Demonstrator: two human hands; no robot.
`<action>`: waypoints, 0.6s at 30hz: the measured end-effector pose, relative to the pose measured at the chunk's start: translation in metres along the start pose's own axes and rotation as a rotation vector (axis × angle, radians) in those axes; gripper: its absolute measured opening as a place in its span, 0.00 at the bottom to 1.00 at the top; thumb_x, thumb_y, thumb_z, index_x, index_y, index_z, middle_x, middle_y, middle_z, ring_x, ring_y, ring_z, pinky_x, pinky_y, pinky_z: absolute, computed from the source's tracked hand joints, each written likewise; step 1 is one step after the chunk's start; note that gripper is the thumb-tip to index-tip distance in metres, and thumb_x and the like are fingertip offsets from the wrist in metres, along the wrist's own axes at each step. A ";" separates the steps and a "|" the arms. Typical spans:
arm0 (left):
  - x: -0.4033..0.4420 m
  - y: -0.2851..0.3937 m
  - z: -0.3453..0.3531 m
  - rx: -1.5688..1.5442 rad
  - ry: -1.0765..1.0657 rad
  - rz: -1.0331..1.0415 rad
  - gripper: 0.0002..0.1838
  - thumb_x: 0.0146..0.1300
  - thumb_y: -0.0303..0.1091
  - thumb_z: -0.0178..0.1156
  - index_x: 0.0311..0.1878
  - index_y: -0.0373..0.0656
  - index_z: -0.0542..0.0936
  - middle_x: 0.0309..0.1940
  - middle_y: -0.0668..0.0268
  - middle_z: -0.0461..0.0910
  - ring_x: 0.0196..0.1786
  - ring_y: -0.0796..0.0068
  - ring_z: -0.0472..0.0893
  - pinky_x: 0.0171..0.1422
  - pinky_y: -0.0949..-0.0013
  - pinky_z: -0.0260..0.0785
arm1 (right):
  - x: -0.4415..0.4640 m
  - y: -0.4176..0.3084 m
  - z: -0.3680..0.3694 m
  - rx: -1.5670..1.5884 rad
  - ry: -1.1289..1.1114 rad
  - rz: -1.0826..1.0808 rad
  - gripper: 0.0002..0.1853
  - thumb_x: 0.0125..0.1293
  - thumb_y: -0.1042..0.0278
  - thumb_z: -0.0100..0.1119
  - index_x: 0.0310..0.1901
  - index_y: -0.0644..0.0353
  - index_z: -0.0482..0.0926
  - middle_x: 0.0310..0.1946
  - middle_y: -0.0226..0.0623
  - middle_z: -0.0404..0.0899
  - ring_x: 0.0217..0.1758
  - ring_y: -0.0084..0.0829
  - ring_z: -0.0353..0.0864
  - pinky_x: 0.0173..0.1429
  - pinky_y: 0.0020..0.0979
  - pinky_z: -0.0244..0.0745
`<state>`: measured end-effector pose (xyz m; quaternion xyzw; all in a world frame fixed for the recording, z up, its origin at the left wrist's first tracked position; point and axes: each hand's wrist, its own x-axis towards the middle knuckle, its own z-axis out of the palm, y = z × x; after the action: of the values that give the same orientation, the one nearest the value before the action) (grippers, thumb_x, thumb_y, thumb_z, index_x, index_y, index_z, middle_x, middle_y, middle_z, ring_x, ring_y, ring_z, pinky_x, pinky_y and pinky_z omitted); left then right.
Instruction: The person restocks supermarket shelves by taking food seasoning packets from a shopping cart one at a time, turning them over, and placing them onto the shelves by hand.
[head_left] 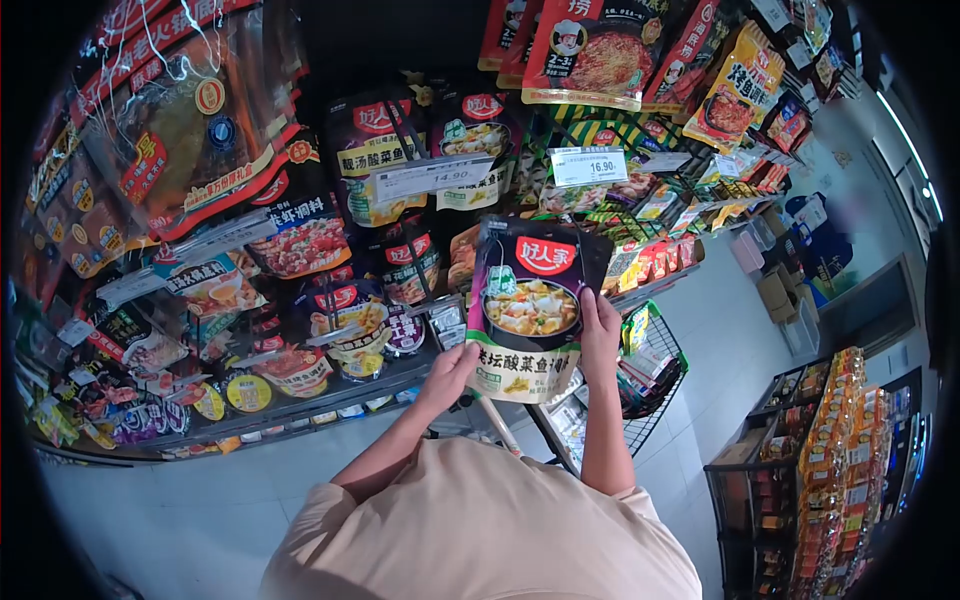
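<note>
Left hand [453, 376] and right hand [602, 328] grasp a black, red-badged food pouch [530, 312], cream toward its base.

One pair of arms, seen from where I stand, both reaching forward from beige sleeves [322, 525].
Left forearm [392, 447]: bare, angled inward.
Left hand [452, 372]: closed in a grip, thumb at the front, fingers largely hidden.
Right forearm [606, 440]: bare, straighter.
Right hand [600, 328]: farther forward, likewise gripping, thumb in front.
</note>
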<state>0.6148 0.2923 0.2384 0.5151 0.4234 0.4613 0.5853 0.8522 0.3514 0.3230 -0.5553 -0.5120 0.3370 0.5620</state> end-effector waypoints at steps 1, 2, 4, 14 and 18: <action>0.003 0.003 -0.005 0.010 0.039 0.021 0.21 0.80 0.47 0.49 0.48 0.37 0.80 0.36 0.76 0.78 0.40 0.87 0.71 0.45 0.76 0.67 | 0.010 0.004 0.003 -0.002 -0.034 -0.015 0.23 0.80 0.54 0.51 0.32 0.66 0.76 0.22 0.22 0.70 0.26 0.14 0.63 0.29 0.24 0.59; 0.006 0.006 -0.008 0.020 0.080 0.042 0.21 0.80 0.47 0.49 0.48 0.37 0.80 0.36 0.75 0.79 0.40 0.87 0.72 0.46 0.76 0.67 | 0.018 0.005 0.007 -0.002 -0.035 -0.016 0.23 0.80 0.54 0.51 0.32 0.66 0.76 0.22 0.22 0.70 0.26 0.14 0.63 0.29 0.24 0.59; 0.010 0.031 -0.007 -0.023 0.114 0.085 0.22 0.81 0.48 0.47 0.50 0.35 0.80 0.38 0.74 0.79 0.42 0.87 0.72 0.48 0.76 0.67 | 0.031 0.000 0.020 0.047 -0.082 -0.054 0.23 0.80 0.54 0.51 0.33 0.67 0.77 0.24 0.23 0.72 0.30 0.13 0.65 0.33 0.23 0.61; 0.031 0.066 -0.021 0.023 0.135 0.244 0.23 0.81 0.47 0.47 0.54 0.34 0.79 0.41 0.71 0.81 0.44 0.86 0.74 0.51 0.76 0.68 | 0.061 -0.036 0.034 0.201 -0.190 -0.062 0.12 0.80 0.66 0.50 0.51 0.67 0.78 0.37 0.24 0.80 0.39 0.13 0.70 0.43 0.21 0.66; 0.035 0.072 -0.022 0.038 0.101 0.206 0.24 0.81 0.49 0.47 0.52 0.33 0.79 0.39 0.71 0.80 0.44 0.85 0.74 0.51 0.74 0.68 | 0.063 -0.037 0.027 0.115 -0.167 -0.040 0.13 0.80 0.65 0.51 0.51 0.66 0.79 0.36 0.24 0.79 0.36 0.13 0.69 0.39 0.20 0.65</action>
<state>0.5931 0.3340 0.3072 0.5430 0.4056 0.5364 0.5029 0.8352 0.4132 0.3674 -0.4816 -0.5480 0.3997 0.5549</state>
